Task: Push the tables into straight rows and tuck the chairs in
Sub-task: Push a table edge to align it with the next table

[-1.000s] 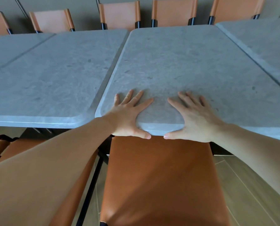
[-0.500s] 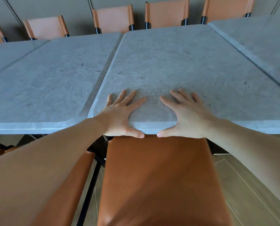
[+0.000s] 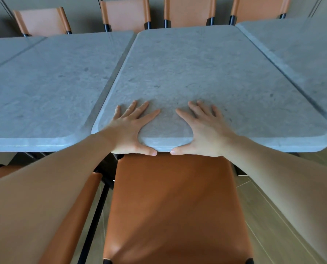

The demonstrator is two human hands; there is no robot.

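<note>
The middle grey stone table stands in a row between a left table and a right table. My left hand and my right hand clasp its near edge side by side. Their fingers are spread flat on top and the thumbs are pressed along the front edge. Its front edge lies about level with the left table's edge. A narrow gap runs on each side. An orange leather chair stands right below my hands, its seat partly under the table.
Another orange chair stands at the lower left, mostly behind my left arm. Several orange chair backs line the far side, among them one and another. A further table continues the row at far left. Wooden floor shows at right.
The middle table has slid away from me. Its front edge stuck out past the left table's edge and now sits about level with it. Both hands kept their hold.
</note>
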